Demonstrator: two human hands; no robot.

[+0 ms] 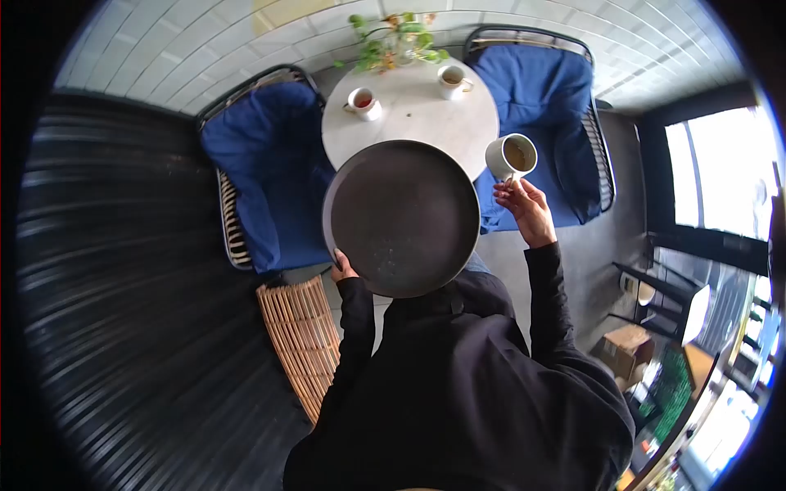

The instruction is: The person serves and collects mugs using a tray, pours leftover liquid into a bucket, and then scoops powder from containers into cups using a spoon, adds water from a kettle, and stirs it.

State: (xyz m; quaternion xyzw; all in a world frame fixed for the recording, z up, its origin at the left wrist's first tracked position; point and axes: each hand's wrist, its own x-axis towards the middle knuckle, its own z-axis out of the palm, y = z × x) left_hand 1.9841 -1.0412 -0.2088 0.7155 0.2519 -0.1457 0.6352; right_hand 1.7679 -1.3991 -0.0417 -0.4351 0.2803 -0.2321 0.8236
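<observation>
My left hand (344, 267) grips the near left rim of a round dark tray (401, 217), with most of its fingers hidden underneath. Nothing stands on the tray, though a few pale marks show on its surface. Out to the right, my right hand (528, 209) pinches the handle of a white mug (501, 161) holding a brown drink. That mug is in the air, off the right edge of the round white table (393, 141). On the table sit a white cup (366, 109) with reddish liquid and another white cup (450, 86) with brownish contents.
A leafy plant (397, 41) stands at the table's back by the tiled wall. Blue cushioned chairs flank the table, one left (266, 164) and one right (536, 114). A slatted wooden piece (301, 335) is at lower left, a cardboard box (626, 350) at lower right.
</observation>
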